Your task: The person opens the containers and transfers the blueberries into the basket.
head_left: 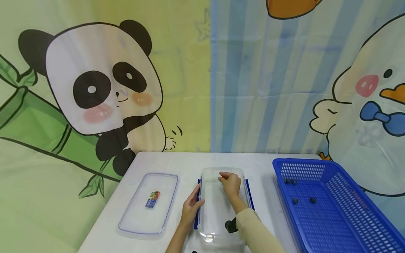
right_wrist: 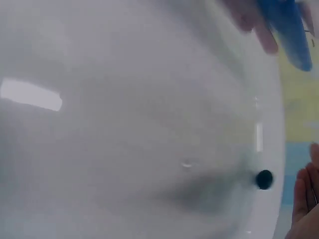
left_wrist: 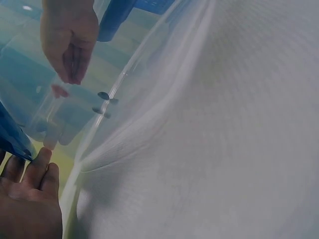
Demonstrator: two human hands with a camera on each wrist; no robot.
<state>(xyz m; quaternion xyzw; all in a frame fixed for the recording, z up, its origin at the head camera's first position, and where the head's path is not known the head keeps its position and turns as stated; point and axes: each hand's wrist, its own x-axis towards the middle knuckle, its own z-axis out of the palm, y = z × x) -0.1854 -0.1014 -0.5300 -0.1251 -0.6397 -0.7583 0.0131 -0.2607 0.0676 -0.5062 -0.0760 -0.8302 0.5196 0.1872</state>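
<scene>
A clear plastic box [head_left: 218,211] with blue side latches stands in front of me. My left hand [head_left: 191,208] holds its left side, thumb over the rim and fingers outside by the blue latch [left_wrist: 12,132]. Over the far end of the box is my right hand [head_left: 231,183]. Its fingers point down with the tips close together, and nothing shows between them. A small dark round ball [right_wrist: 264,179] lies near the box wall, apart from the right fingers [right_wrist: 300,196]. The left wrist view shows small dark balls [left_wrist: 103,95] doubled by reflection in the clear wall.
To the left a clear lid [head_left: 136,214] with a colourful label lies flat on the white table [head_left: 186,161]. A blue perforated basket [head_left: 326,225] on the right holds several small dark balls [head_left: 313,200]. Behind the table hangs a cartoon-printed curtain [head_left: 186,77].
</scene>
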